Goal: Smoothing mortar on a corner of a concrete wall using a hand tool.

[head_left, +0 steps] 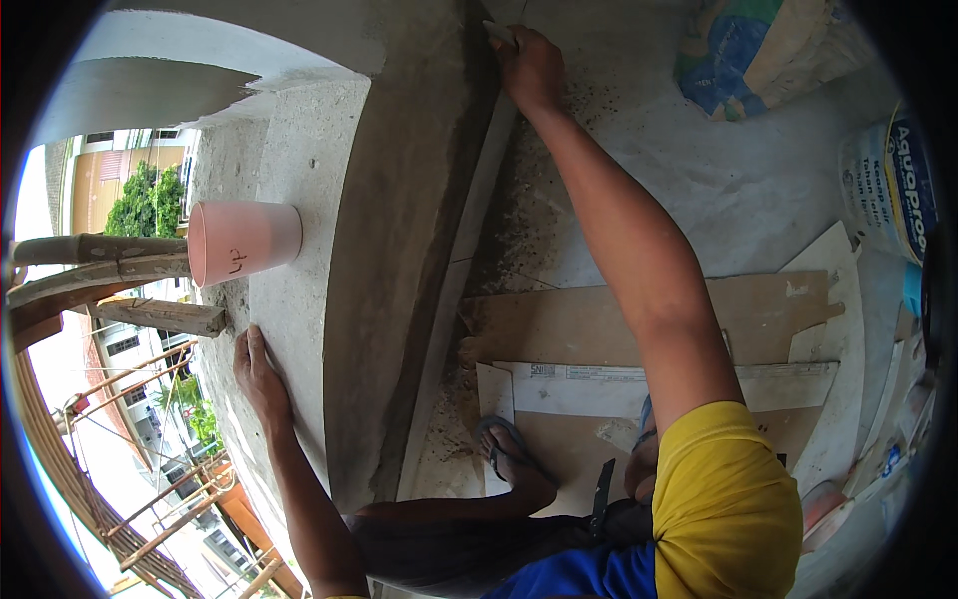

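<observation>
At the far end of a low wall, my right hand (534,72) is closed round a pale, flat-edged tool (499,33), most of it hidden by the fingers. The tool touches the edge of a dark, damp-looking plaster face (399,260) on the wall's side. My left hand (262,377) lies with fingers stretched out on the wall's light grey top (299,329), holding nothing. Just beyond it a pinkish plastic cup (249,240) sits on that top, its mouth seen toward the left.
Cardboard sheets (639,319) cover the floor by my sandalled feet (509,454). A torn bag (748,60) lies at the far right, near a white and blue bucket (883,190). Bamboo and timber poles (100,250) stand outside the wall on the left. Crumbs of mortar (519,200) litter the wall's foot.
</observation>
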A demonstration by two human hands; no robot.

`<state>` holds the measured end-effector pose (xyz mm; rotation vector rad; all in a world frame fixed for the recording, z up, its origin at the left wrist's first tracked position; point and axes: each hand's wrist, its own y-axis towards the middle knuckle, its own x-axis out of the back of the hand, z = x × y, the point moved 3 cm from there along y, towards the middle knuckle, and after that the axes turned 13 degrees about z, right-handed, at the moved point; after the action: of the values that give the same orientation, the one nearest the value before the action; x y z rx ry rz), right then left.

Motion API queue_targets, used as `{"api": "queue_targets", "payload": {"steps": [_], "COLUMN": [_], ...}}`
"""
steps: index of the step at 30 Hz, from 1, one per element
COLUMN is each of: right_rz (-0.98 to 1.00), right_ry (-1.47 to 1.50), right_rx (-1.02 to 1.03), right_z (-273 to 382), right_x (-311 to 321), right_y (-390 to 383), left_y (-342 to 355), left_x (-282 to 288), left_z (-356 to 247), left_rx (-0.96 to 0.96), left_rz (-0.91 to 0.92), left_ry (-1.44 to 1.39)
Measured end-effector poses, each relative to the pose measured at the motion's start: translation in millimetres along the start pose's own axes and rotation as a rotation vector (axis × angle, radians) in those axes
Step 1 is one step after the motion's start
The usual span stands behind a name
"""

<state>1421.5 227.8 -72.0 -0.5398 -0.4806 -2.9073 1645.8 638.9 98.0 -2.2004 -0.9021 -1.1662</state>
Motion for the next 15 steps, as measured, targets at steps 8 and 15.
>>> {"api": "queue_targets", "payload": {"steps": [8, 15], "right_rz": [-0.01, -0.043], "right_ry": [0.065, -0.033], "right_rx": [0.179, 0.086], "right_z": [11, 2], "right_x": [-14, -28], "right_y": [-59, -72], "left_y": [-1, 0], "left_x": [7, -1], "left_z": [0, -3], "left_rx": [-0.004, 0.014], "left_rz": [-0.026, -0.022], "left_ry": [-0.001, 0.021]}}
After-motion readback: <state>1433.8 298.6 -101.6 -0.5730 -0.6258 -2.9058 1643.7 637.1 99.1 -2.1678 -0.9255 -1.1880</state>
